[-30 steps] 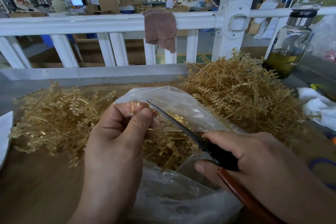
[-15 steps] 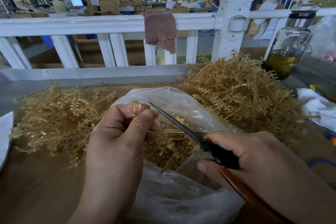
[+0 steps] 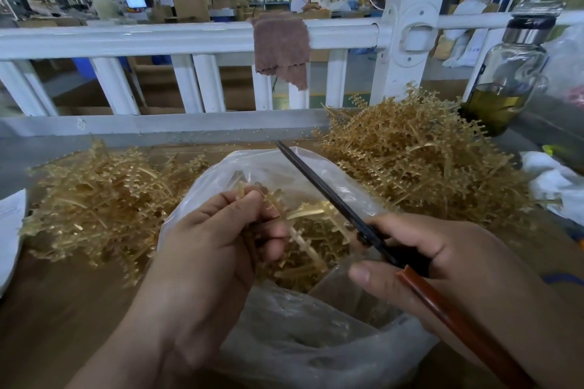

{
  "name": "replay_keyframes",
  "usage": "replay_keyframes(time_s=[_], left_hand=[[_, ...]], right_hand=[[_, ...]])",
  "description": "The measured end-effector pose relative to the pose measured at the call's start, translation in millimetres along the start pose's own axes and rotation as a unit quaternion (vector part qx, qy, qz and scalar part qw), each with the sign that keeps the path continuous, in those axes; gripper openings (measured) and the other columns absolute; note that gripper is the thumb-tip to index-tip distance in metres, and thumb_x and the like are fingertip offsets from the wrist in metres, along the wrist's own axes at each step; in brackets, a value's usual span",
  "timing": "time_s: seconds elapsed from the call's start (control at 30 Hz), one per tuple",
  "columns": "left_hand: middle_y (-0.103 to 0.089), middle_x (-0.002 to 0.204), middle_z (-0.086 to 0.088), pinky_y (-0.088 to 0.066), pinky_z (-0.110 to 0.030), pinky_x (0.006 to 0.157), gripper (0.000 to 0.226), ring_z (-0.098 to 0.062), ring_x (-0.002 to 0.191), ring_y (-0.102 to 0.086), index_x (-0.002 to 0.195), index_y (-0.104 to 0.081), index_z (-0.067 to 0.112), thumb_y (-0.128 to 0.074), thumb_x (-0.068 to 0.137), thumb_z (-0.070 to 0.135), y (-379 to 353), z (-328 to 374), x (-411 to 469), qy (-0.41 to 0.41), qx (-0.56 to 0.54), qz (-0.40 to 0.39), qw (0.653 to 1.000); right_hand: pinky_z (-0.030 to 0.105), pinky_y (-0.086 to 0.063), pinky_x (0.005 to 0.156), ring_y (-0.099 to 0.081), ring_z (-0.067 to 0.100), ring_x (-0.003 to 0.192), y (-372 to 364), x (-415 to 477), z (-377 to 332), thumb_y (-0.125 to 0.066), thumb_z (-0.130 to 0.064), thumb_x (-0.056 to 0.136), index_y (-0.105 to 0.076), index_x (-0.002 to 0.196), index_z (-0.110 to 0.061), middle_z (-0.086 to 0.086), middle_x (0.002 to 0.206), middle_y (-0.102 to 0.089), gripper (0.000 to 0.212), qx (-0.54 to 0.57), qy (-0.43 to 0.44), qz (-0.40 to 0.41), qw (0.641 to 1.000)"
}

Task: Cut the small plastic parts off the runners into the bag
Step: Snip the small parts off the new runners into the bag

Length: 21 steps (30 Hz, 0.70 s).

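- The left hand (image 3: 208, 249) is still pinching a golden runner (image 3: 303, 240) between thumb and curled fingers over the mouth of the bag (image 3: 316, 341). It is now showing more of the strip trailing out to the right than it did a second ago.
- The scissors (image 3: 319, 189) are now pointing up and away. Their dark blades are pressed together, and the tip is no longer sitting beside the left thumb but is standing clear over the bag's far rim.
- The right hand (image 3: 442, 262) is keeping its fingers wrapped round the black and red handles.
- A white sheet (image 3: 9, 230) is lying at the left edge of the brown table (image 3: 63, 309).
- A left pile of runners (image 3: 94, 199) is spreading beside the clear bag, which is holding cut golden pieces.
- A taller right pile of runners (image 3: 420, 161) is lying against a glass bottle (image 3: 508, 79) of yellowish liquid, with white rags (image 3: 550, 180) in front of it.
- A white railing (image 3: 158, 38) is running behind the table, with a brown cloth (image 3: 281, 47) hanging over it.
- Beyond it, people are working among cardboard boxes in a factory hall.
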<state>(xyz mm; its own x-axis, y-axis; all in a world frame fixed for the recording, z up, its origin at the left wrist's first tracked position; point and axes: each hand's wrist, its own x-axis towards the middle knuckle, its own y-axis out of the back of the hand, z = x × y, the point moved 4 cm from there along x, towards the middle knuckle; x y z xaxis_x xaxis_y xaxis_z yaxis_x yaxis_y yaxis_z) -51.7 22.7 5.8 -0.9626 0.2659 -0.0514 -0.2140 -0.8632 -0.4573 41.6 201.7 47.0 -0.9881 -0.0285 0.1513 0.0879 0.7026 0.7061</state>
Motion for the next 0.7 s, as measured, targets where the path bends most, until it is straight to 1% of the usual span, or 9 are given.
replay_keyframes(time_s=[0.07, 0.13, 0.27, 0.33, 0.4, 0.5, 0.57, 0.63, 0.7], left_hand=[[-0.062, 0.069, -0.016, -0.049, -0.024, 0.041, 0.018, -0.018, 0.048, -0.059, 0.086, -0.060, 0.000, -0.060, 0.075, 0.014, 1.6, -0.2, 3.3, 0.015, -0.020, -0.005, 1.000], [-0.064, 0.071, -0.018, -0.051, -0.024, 0.042, 0.022, -0.019, 0.048, -0.062, 0.091, -0.060, -0.002, -0.059, 0.074, 0.012, 3.6, -1.1, 6.4, 0.024, -0.041, -0.007, 0.999], [-0.056, 0.073, -0.022, -0.050, -0.023, 0.043, 0.038, -0.020, 0.048, -0.060, 0.115, -0.056, -0.008, -0.056, 0.082, 0.010, 6.0, -2.9, 11.0, 0.026, -0.066, -0.016, 0.997], [-0.055, 0.074, -0.020, -0.052, -0.023, 0.046, 0.026, -0.020, 0.052, -0.063, 0.106, -0.058, -0.003, -0.058, 0.084, 0.011, 7.8, -2.7, 12.0, 0.018, -0.069, -0.014, 0.997], [-0.061, 0.073, -0.015, -0.056, -0.025, 0.052, 0.012, -0.021, 0.061, -0.068, 0.083, -0.062, 0.000, -0.061, 0.082, 0.012, 10.6, -3.4, 12.5, 0.000, -0.059, -0.001, 0.998], [-0.066, 0.072, -0.008, -0.057, -0.028, 0.057, 0.020, -0.021, 0.072, -0.072, 0.064, -0.070, 0.017, -0.063, 0.082, 0.014, 11.9, -2.9, 11.0, -0.036, -0.035, 0.007, 0.999], [-0.068, 0.075, -0.008, -0.057, -0.027, 0.057, 0.016, -0.021, 0.073, -0.072, 0.069, -0.071, 0.016, -0.063, 0.084, 0.016, 11.4, -1.7, 9.9, -0.041, -0.029, 0.003, 0.999], [-0.070, 0.078, -0.012, -0.057, -0.027, 0.056, 0.013, -0.021, 0.071, -0.072, 0.080, -0.070, 0.008, -0.062, 0.086, 0.016, 11.3, -1.4, 9.6, -0.037, -0.026, 0.009, 0.999], [-0.072, 0.080, -0.013, -0.058, -0.028, 0.056, 0.018, -0.022, 0.070, -0.073, 0.079, -0.073, 0.007, -0.062, 0.087, 0.017, 11.6, -1.4, 9.9, -0.038, -0.034, 0.018, 0.999]], right_hand=[[0.009, -0.048, 0.059, -0.064, -0.002, 0.061, 4.1, 1.3, 2.3, -0.057, -0.074, 0.069, -0.064, 0.098, -0.050, -0.017, 0.071, -0.068, 0.038, 0.012, -0.012, 0.014, 1.000], [0.011, -0.046, 0.052, -0.062, 0.001, 0.053, 8.0, 1.7, 0.6, -0.059, -0.071, 0.067, -0.064, 0.099, -0.050, -0.015, 0.061, -0.065, 0.038, 0.031, -0.018, 0.031, 0.999], [0.009, -0.043, 0.050, -0.058, 0.002, 0.045, 15.2, -0.7, -5.3, -0.064, -0.071, 0.069, -0.064, 0.098, -0.048, -0.016, 0.049, -0.059, 0.037, 0.055, -0.007, 0.079, 0.995], [0.008, -0.042, 0.051, -0.057, 0.002, 0.045, 17.3, -2.0, -6.8, -0.060, -0.069, 0.070, -0.068, 0.092, -0.042, -0.015, 0.048, -0.057, 0.035, 0.056, -0.001, 0.088, 0.995], [0.005, -0.042, 0.053, -0.059, 0.000, 0.047, 16.9, -2.1, -7.6, -0.062, -0.070, 0.075, -0.068, 0.092, -0.043, -0.017, 0.050, -0.059, 0.033, 0.036, 0.006, 0.076, 0.996], [0.003, -0.045, 0.059, -0.063, -0.005, 0.056, 8.0, -3.0, -8.1, -0.058, -0.076, 0.067, -0.064, 0.099, -0.052, -0.021, 0.065, -0.067, 0.040, 0.038, -0.005, 0.007, 0.999], [0.009, -0.046, 0.069, -0.064, -0.005, 0.065, 0.4, -3.0, -3.6, -0.055, -0.084, 0.069, -0.063, 0.102, -0.052, -0.020, 0.079, -0.069, 0.046, 0.000, -0.004, -0.037, 0.999], [0.012, -0.047, 0.072, -0.064, -0.004, 0.068, -4.6, -1.5, 1.9, -0.052, -0.082, 0.068, -0.063, 0.104, -0.047, -0.020, 0.082, -0.069, 0.052, -0.019, -0.005, -0.057, 0.998], [0.013, -0.049, 0.075, -0.065, -0.008, 0.072, -7.3, 0.2, 7.4, -0.051, -0.081, 0.068, -0.064, 0.105, -0.045, -0.025, 0.086, -0.069, 0.053, -0.027, -0.009, -0.066, 0.997]])
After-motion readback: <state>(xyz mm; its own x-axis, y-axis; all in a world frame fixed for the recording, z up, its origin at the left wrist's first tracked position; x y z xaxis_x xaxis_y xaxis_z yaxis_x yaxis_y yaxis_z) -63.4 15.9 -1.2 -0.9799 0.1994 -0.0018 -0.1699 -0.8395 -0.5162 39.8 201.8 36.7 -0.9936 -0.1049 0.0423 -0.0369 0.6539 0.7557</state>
